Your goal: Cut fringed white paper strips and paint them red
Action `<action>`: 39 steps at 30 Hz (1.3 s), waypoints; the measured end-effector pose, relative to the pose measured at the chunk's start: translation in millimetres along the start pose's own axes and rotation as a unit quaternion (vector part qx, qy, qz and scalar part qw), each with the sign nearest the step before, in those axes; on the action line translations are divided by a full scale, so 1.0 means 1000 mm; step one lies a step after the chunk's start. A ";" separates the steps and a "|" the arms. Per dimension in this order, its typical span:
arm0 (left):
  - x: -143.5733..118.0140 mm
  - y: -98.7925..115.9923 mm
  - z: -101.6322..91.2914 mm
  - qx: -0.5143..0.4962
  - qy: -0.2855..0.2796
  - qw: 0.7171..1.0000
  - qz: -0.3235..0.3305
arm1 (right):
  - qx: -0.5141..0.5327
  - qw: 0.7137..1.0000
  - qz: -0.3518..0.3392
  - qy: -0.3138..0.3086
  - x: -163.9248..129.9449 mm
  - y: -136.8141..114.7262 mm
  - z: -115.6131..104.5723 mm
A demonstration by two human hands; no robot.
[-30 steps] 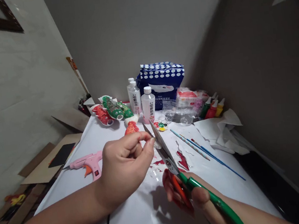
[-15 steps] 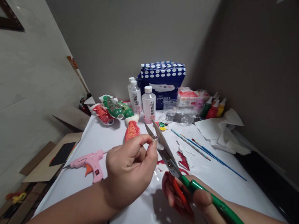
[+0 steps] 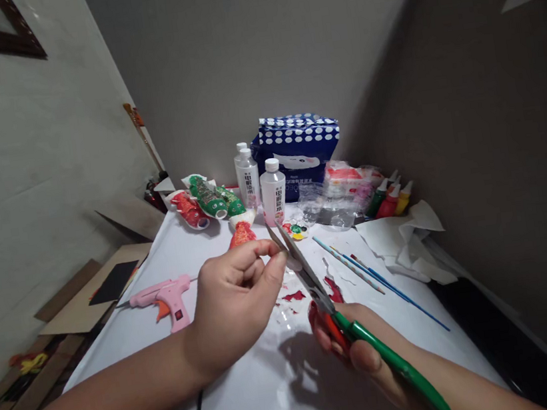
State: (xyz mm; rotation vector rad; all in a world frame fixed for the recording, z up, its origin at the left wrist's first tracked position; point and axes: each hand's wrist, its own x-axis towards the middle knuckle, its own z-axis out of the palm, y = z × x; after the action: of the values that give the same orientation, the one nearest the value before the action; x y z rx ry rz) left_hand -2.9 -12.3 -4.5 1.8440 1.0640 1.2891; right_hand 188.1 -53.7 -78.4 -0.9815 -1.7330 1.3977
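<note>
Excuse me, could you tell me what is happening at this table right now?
A person is cutting a small pale scrap, pinched in the left hand, with green-and-red scissors held in the right hand. Red offcuts lie on the white table. A pink glue gun, painted fish figures, white bottles and brushes sit around.

I see the scissors [image 3: 314, 287] raised above the white table, over its near middle part, angled with the tips pointing up and away toward the far edge. The grey metal blades are nearly closed; the handles are green and red. A small clear scrap [image 3: 288, 263] of plastic sits between the blades near their tips, pinched at its left side. It is too small to tell its shape.
</note>
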 end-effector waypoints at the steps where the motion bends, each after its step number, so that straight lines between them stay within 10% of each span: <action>1: 0.002 0.001 0.000 -0.021 -0.016 0.999 -0.030 | 0.003 1.000 0.001 0.000 0.000 -0.001 0.001; 18: 0.007 0.000 0.000 -0.206 -0.120 0.943 -0.233 | 0.003 0.996 0.055 0.065 0.006 0.000 0.007; 39: 0.010 -0.002 -0.006 -0.161 -0.118 0.961 -0.189 | 0.047 0.999 0.021 -0.001 -0.002 0.003 0.001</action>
State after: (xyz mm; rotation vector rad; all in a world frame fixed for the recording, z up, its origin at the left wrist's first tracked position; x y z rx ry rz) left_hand -7.3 -1.8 0.1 1.4225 0.9545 0.9267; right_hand 189.0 -55.5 -81.7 -0.9703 -1.6398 1.4936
